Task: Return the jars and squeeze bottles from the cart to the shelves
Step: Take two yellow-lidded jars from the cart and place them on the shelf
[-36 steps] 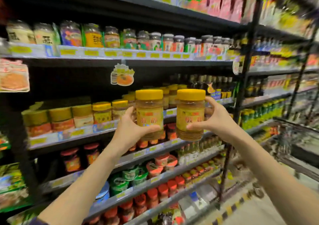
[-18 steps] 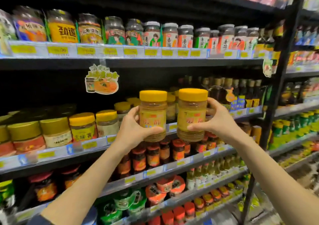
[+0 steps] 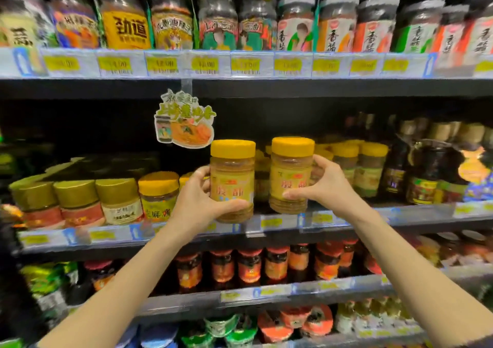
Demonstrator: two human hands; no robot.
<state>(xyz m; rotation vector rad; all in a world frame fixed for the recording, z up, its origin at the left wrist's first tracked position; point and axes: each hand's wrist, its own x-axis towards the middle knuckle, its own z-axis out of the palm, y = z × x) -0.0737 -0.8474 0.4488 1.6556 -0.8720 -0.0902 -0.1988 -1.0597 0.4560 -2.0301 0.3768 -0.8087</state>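
Note:
Two matching jars with yellow lids and tan contents are held upright side by side in front of the middle shelf [image 3: 373,215]. My left hand [image 3: 198,201] grips the left jar [image 3: 231,177] from its left side, thumb across the lower front. My right hand [image 3: 324,185] grips the right jar [image 3: 291,174] from its right side, with fingers behind it. Both jars hover just above the shelf's front edge. Behind them stand more yellow-lidded jars [image 3: 358,166] of the same kind. The cart is out of view.
A paper promo tag [image 3: 184,119] hangs from the upper shelf just above and left of the jars. Gold-lidded jars [image 3: 76,201] fill the middle shelf's left, dark sauce bottles [image 3: 424,171] its right. Red-lidded jars [image 3: 249,267] line the shelf below.
The view has closed in on the shelves and shifted right. Both hands have carried the jars forward and slightly down, close to the middle shelf's row of yellow-lidded jars.

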